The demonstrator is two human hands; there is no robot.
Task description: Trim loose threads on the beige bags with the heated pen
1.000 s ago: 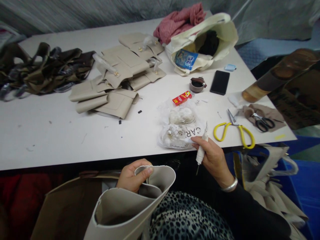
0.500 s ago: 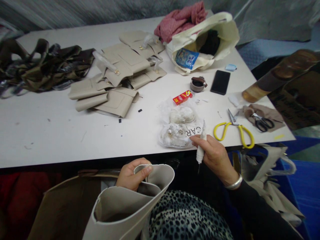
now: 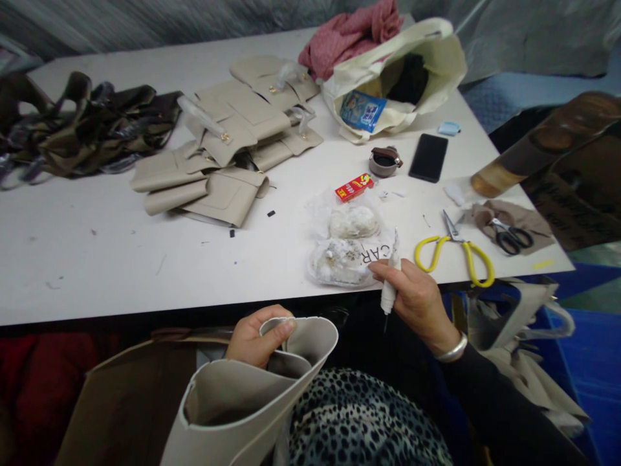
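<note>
Gripping white-wrapped pointed tool (image 3: 389, 291), right hand (image 3: 420, 304), at near edge of table (image 3: 194, 285).
Long axis near-vertical in view, dark spike (image 3: 386, 322) downward; left hand (image 3: 255, 338) pinching beige bag body (image 3: 262, 433), opening upward.

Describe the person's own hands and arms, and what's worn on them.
The right hand wears no glove; a silver-coloured bangle circles its wrist, and a black sleeve covers the forearm. The left hand is ungloved too; its sleeve is hidden.

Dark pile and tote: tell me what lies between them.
A beige heap lies between the dark pile and the tote, seen in the head view.
</note>
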